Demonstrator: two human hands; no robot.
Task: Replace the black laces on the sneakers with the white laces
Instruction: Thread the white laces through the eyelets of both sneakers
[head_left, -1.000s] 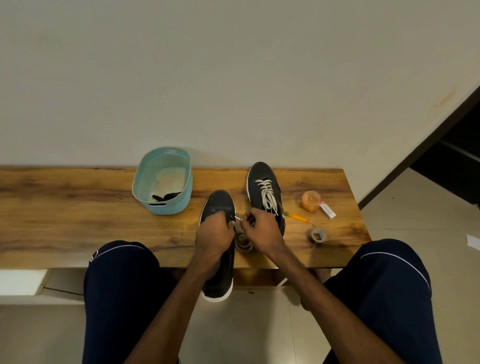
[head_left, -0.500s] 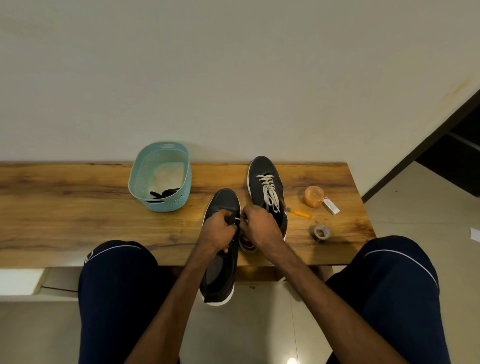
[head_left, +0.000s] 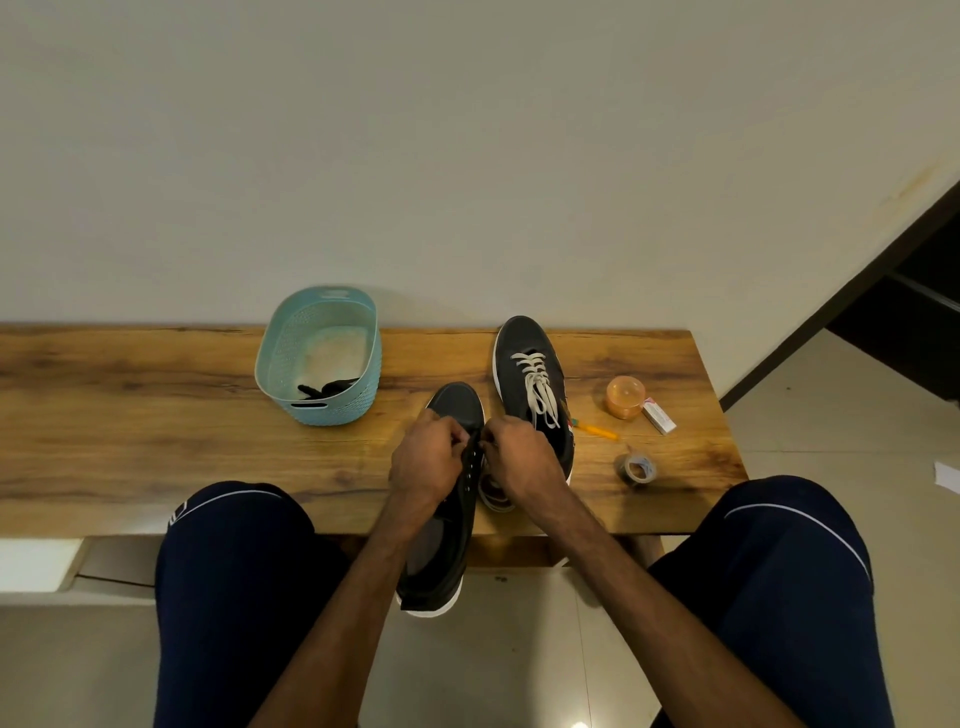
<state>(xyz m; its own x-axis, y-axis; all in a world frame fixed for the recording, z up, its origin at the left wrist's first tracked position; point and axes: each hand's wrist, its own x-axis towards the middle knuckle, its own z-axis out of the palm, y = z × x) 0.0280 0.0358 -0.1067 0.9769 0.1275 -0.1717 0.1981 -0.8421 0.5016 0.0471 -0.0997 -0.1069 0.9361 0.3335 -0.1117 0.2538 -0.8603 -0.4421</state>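
A black sneaker without laces (head_left: 451, 525) lies toe-away on the wooden bench (head_left: 156, 441), its heel hanging over the near edge. My left hand (head_left: 427, 460) grips its upper by the eyelets. My right hand (head_left: 519, 457) pinches something small at the same eyelets; the white lace end is hidden by my fingers. A second black sneaker (head_left: 535, 379) with white laces stands just to the right, farther back. Black laces (head_left: 327, 388) lie inside a light blue basket (head_left: 291, 358).
On the bench's right end are an orange round container (head_left: 625, 397), a small white box (head_left: 658, 418), an orange pen (head_left: 597, 430) and a tape roll (head_left: 637, 467). My knees in dark trousers flank the bench. A wall stands right behind it.
My hands have come closer together over the eyelets of the near sneaker, and the white lace tip seen between them a second ago is now covered by my fingers.
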